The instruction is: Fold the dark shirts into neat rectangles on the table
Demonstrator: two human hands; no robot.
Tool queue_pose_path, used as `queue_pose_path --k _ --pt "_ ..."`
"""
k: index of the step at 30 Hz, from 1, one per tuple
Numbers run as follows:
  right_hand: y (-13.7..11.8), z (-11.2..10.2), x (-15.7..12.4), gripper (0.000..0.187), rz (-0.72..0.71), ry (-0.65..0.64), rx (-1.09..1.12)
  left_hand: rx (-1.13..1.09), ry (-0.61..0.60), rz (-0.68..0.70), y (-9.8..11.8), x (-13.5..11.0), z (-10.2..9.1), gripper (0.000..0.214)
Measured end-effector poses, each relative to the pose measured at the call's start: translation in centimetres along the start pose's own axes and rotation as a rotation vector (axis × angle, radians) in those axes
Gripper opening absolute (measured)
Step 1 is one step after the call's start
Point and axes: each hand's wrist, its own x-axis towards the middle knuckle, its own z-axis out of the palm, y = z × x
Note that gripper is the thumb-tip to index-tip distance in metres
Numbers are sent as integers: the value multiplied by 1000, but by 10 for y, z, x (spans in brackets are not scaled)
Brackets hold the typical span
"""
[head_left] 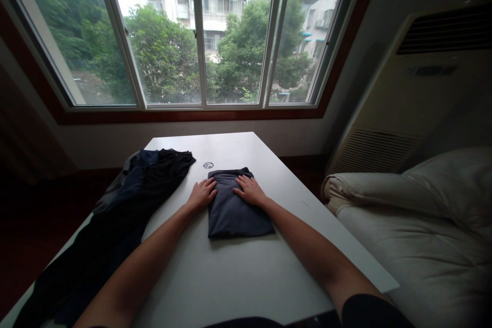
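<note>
A dark grey-blue garment (234,218), folded into a compact rectangle, lies flat on the white table (230,277). My left hand (202,193) rests at its upper left edge, fingers stretched out and partly on the cloth. On the upper right part of the same garment lies my right hand (249,189), palm down with its fingers spread. Neither hand grips the cloth. Which kind of garment it is cannot be made out from the folded shape.
A loose heap of dark clothes (126,210) runs along the table's left side and over its edge. A small round mark (208,165) shows on the tabletop beyond the folded garment. To the right stands a pale sofa (407,230), with a floor-standing air conditioner (418,92) behind it.
</note>
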Motion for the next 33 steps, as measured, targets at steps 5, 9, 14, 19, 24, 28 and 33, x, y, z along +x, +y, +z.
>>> queue_pose_path --k 5,9,14,19,24,28,33 --pt "-1 -1 -1 76 2 -5 0 1 1 -5 1 -1 -1 53" --pt "-1 -2 -1 77 8 -12 7 5 2 0 1 0 0 53" --pt "-1 -1 -1 77 0 0 5 8 10 8 0 0 1 54" --pt "-2 -1 -1 76 4 5 -4 8 9 4 -1 0 1 53" --pt "-2 -1 -1 76 7 -5 2 5 11 2 -1 0 1 53" --pt "-1 -1 0 77 -4 0 3 5 15 7 -2 1 2 53" --pt "-1 -1 0 77 4 -5 7 3 17 7 -3 1 3 53"
